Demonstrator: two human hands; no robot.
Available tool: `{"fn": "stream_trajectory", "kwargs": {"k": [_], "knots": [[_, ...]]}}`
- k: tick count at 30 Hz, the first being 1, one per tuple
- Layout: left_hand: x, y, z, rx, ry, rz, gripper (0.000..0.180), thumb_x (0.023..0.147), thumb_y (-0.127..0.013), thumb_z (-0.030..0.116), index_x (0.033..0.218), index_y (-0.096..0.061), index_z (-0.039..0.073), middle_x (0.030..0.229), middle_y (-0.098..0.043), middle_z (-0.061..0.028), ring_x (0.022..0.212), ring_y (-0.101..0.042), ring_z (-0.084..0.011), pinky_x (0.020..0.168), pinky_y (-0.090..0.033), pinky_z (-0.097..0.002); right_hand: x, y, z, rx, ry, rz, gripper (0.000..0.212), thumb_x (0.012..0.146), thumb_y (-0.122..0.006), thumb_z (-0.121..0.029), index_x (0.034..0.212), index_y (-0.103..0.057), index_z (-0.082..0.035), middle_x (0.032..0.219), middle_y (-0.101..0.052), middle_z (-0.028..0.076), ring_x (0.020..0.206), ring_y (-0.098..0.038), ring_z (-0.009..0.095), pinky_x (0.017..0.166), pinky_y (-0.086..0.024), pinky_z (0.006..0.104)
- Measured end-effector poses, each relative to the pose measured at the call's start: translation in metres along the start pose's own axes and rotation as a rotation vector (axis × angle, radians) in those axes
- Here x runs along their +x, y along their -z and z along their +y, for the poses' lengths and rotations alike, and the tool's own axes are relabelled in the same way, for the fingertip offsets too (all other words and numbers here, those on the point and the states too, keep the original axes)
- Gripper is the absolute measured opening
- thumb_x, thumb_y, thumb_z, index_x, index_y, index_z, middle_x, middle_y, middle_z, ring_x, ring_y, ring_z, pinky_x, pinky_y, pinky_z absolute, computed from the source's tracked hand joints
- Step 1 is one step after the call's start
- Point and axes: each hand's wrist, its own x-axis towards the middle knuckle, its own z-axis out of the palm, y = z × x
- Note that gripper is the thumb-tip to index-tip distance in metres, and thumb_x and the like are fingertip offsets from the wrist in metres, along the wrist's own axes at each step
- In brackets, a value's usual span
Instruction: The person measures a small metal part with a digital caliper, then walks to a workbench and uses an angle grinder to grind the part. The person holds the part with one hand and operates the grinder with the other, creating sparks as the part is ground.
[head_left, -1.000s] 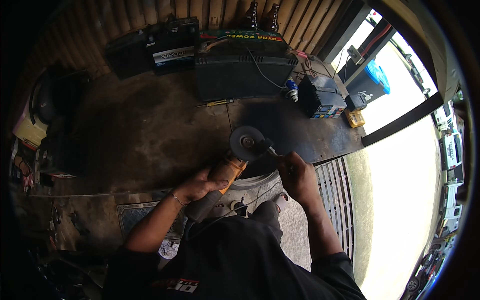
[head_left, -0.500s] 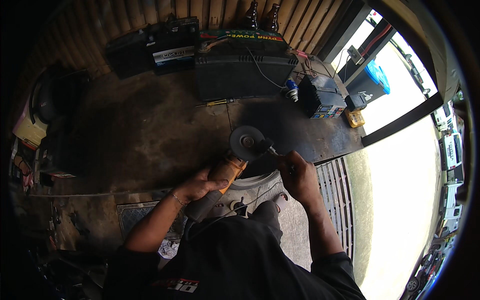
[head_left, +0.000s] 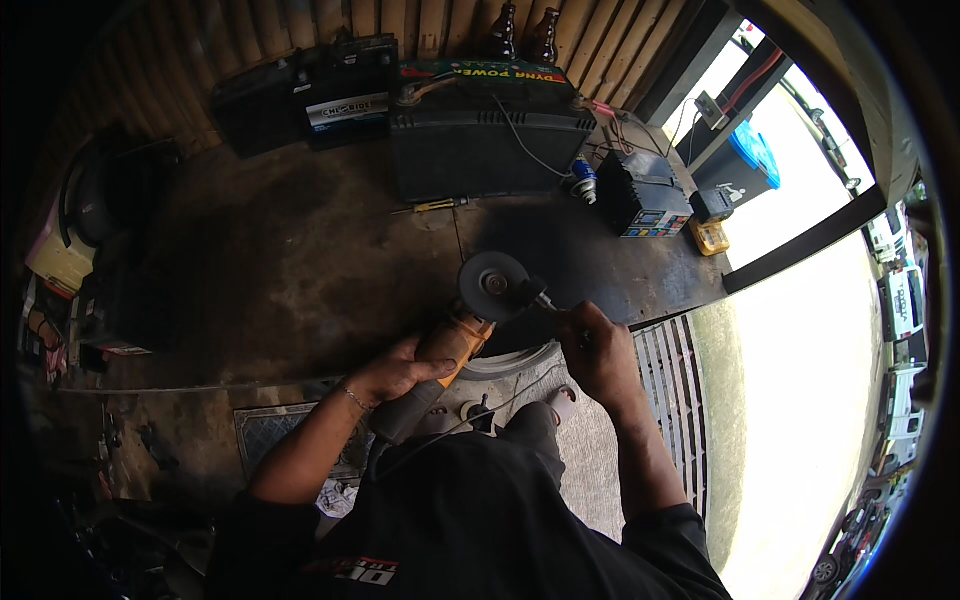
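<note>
My left hand [head_left: 388, 377] is wrapped round the body of an orange and dark angle grinder [head_left: 458, 343]. The grinder's round grey disc [head_left: 482, 272] faces up, above the near edge of the workbench. In my right hand [head_left: 602, 358], closed, is a small metal part with a dark end [head_left: 539, 294]. That dark end lies at the right rim of the disc; whether it touches cannot be made out. My fingers hide the rest of the part. A yellow-handled screwdriver [head_left: 436, 205] lies on the bench beyond the disc.
Large black batteries [head_left: 490, 160] stand along the back of the workbench [head_left: 290, 270], with two brown bottles behind. At the right are a spray can [head_left: 584, 182], a black box-shaped unit [head_left: 645, 190] and a yellow-based device [head_left: 711, 236]. Below, a slatted metal grate [head_left: 672, 400] borders the bench.
</note>
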Motion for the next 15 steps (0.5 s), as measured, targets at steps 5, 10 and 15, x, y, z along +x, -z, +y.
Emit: {"fn": "stream_trajectory", "kwargs": {"k": [5, 10, 15], "knots": [[0.001, 0.0, 0.0, -0.006, 0.015, 0.001, 0.058, 0.093, -0.076, 0.022, 0.141, -0.05, 0.001, 0.123, -0.064, -0.0075, 0.111, -0.061, -0.015, 0.097, -0.051, -0.0326, 0.0, -0.001, 0.0, -0.007, 0.002, 0.003, 0.01, 0.093, -0.064, -0.012, 0.1, -0.065, -0.006, 0.086, -0.069, 0.021, 0.079, -0.068, 0.042, 0.067, -0.053, 0.0485], [-0.004, -0.004, 0.0, -0.023, 0.016, 0.003, 0.056, 0.093, -0.076, 0.02, 0.14, -0.051, 0.001, 0.124, -0.064, -0.0073, 0.111, -0.061, -0.0146, 0.098, -0.05, -0.032, -0.007, -0.008, 0.002, 0.04, -0.007, 0.027, 0.01, 0.092, -0.063, -0.012, 0.101, -0.064, -0.006, 0.089, -0.069, 0.021, 0.084, -0.067, 0.044, 0.07, -0.053, 0.0496], [-0.005, -0.005, 0.002, -0.016, 0.021, 0.01, 0.059, 0.092, -0.077, 0.021, 0.141, -0.05, 0.0, 0.125, -0.063, -0.0078, 0.113, -0.06, -0.0148, 0.1, -0.049, -0.0325, -0.008, -0.016, 0.009, 0.065, 0.026, 0.061, 0.012, 0.092, -0.063, -0.012, 0.102, -0.065, -0.006, 0.09, -0.069, 0.021, 0.085, -0.067, 0.044, 0.07, -0.053, 0.0492]]}}
